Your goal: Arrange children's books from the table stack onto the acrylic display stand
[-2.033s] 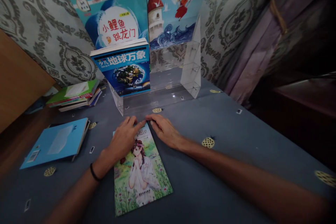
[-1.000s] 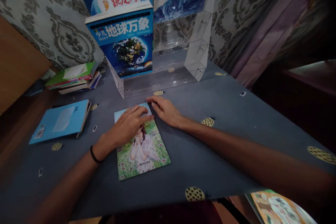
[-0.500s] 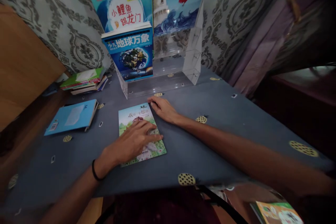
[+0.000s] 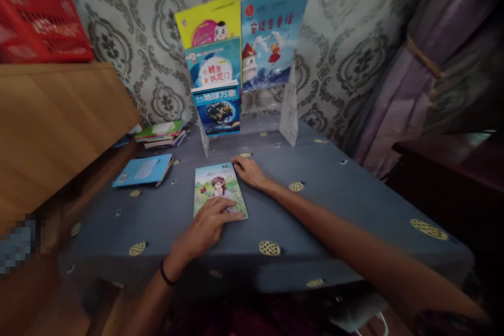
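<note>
A thin picture book (image 4: 214, 181) lies flat on the blue cloth, its cover showing a girl in a green meadow. My left hand (image 4: 212, 218), with a black band at the wrist, rests palm down over the lower part of the cover, fingers stretched out. At the book's upper right corner, my right hand (image 4: 249, 172) lies on the table with bent fingers close together and fingertips at the corner. Its grip on the corner is partly hidden.
Behind stands a clear acrylic rack (image 4: 290, 110) holding several upright books (image 4: 273, 37). To the left are a blue book (image 4: 144, 169) and a book stack (image 4: 161, 134). A wooden cabinet (image 4: 66, 121) bears a red box (image 4: 43, 18). Purple curtain (image 4: 417, 79) hangs right.
My left hand has slid down the cover toward the lower edge, uncovering the girl's picture. My right hand stays at the corner. The view has tilted up and shows more of the rack.
</note>
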A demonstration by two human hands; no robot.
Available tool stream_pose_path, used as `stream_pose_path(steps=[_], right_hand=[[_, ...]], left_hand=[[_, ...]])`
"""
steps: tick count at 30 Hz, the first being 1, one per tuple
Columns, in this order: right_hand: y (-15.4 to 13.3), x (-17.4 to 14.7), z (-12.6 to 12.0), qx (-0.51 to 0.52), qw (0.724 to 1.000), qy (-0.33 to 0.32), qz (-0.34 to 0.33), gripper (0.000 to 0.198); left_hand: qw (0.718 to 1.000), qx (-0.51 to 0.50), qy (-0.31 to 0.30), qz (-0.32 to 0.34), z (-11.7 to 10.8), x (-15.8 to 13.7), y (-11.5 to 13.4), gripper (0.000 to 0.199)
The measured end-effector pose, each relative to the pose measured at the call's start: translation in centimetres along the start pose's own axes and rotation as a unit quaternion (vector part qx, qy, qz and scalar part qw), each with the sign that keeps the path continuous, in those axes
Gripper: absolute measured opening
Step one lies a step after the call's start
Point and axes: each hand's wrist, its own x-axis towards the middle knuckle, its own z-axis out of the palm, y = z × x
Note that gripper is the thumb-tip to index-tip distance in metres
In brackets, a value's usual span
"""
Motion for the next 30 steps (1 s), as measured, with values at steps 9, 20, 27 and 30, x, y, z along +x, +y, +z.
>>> stream_pose_path(steps=[9,20,27,30], right_hand=[[-1.1,-1.6,0.1,-0.064,0.997,-0.031,-0.024,0.033],[-1.9,-3.4,0.4,-0.114,0.991,-0.052,-0.046,0.036],[-2.2,-4.1,0.2,-0.126,0.989,-0.055,-0.057,0.036],[-2.2,-4.3,0.2,-0.127,0.989,-0.055,-0.057,0.037]], left_hand=[[0.954,0.125,0.093,-0.257,-0.3,-2.0,-2.3,0.035],[0.939,0.115,0.058,-0.32,-0.6,-3.1,-3.6,0.038],[0.932,0.13,0.034,-0.338,-0.6,-2.8,-3.7,0.04],[0.932,0.134,0.031,-0.336,-0.5,-2.8,-3.8,0.04]])
